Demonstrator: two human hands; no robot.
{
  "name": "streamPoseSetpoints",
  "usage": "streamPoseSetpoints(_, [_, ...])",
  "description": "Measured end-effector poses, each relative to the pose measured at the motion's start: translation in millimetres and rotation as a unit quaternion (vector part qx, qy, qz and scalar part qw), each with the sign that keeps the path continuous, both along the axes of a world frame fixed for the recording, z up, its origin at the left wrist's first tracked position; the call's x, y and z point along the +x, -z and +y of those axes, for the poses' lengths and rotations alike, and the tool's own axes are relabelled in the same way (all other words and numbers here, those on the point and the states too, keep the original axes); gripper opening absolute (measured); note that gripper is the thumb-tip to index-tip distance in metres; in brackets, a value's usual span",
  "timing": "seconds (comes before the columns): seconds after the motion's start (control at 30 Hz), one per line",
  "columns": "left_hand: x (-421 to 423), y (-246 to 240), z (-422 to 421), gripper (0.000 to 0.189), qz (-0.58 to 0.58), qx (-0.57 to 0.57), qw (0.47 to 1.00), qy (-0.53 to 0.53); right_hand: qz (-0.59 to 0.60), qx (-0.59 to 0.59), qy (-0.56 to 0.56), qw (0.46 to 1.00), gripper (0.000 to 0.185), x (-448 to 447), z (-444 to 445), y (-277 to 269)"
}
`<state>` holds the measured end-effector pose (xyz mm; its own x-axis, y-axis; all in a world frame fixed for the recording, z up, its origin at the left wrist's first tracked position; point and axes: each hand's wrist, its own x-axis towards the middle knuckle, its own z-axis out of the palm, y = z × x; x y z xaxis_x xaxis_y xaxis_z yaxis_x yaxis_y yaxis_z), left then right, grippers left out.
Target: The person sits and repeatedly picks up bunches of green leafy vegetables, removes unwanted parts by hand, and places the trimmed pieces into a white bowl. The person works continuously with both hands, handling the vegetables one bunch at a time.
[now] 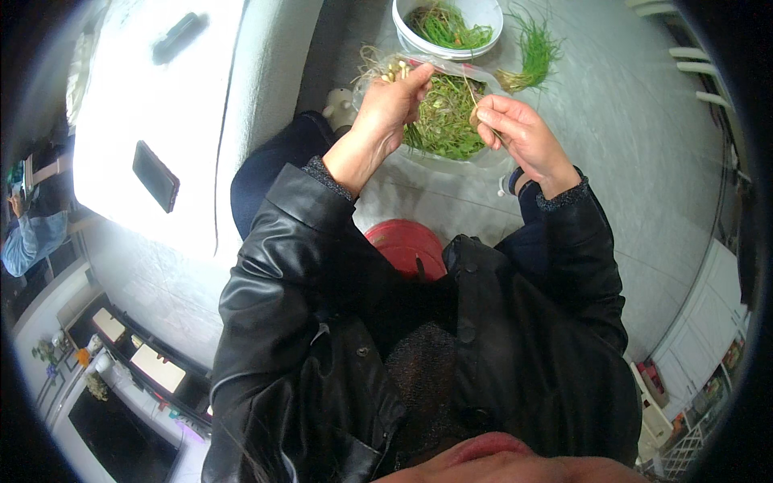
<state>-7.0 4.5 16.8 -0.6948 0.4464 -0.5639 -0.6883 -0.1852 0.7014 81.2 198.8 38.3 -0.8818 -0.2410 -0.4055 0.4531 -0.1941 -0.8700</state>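
My left hand (392, 99) is closed round a bunch of thin green stalks, whose small pale bulbs (398, 71) and stringy roots stick out above the thumb. To its right, my right hand (513, 124) pinches a thin, brownish plant strand (471, 90) between thumb and fingers. Below and between both hands lies an open clear plastic bag (435, 158) filled with loose greens (450, 121). Behind it stands a white bucket (447, 53) with more greens and trimmings inside. A bundle of long green stalks (534, 54) lies on the floor to the right of the bucket.
A red stool or bucket (404, 241) is between my legs. On the left, a white table (121, 108) bears a smartphone (156, 176) and a dark, blurred object (178, 37). A white toy-like object (339, 107) is beside the bag. Another person (36, 241) shows at the far left.
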Motion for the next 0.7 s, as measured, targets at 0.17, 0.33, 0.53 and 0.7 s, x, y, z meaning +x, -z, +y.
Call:
streamPoseSetpoints(0.17, [13.2, -5.0, 5.9, 0.013, -0.008, 0.036, 0.994, 0.105, -0.014, -0.025, 0.009, 1.000, 0.018, 2.0, -1.2, -0.3])
streamPoseSetpoints(0.33, [13.8, -7.3, 5.6, 0.013, 0.014, 0.084, 0.989, 0.120, -0.013, -0.036, 0.013, 0.999, 0.020, 0.0, -8.0, 3.0])
streamPoseSetpoints(0.53, [16.3, -5.6, 6.4, 0.008, 0.064, 0.054, 0.991, 0.106, -0.004, -0.034, -0.003, 0.999, 0.020, -1.4, -11.5, 6.7])
streamPoseSetpoints(0.7, [9.9, -4.1, 4.8, 0.006, 0.064, 0.041, 0.995, 0.071, 0.007, -0.029, -0.011, 0.999, 0.017, -2.5, -10.9, 8.3])
